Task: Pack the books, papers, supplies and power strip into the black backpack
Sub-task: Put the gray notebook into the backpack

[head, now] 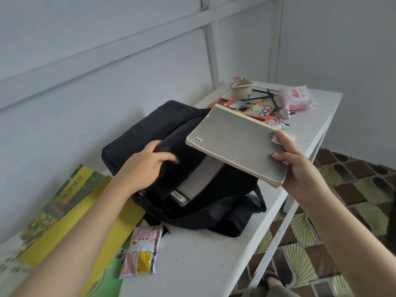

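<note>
Your left hand point(147, 166) grips backpack point(137, 133) flap: mouth gapes. Your right hand point(300, 168) pinches book point(233, 142) corner, book tilted above backpack for sliding in.

Matt black cloth backpack point(137, 133), glossy sachet point(141, 251)

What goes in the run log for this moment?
left hand: grips backpack opening | right hand: holds grey book over opening | inside: pale flat item | status: grey book not yet in
</note>
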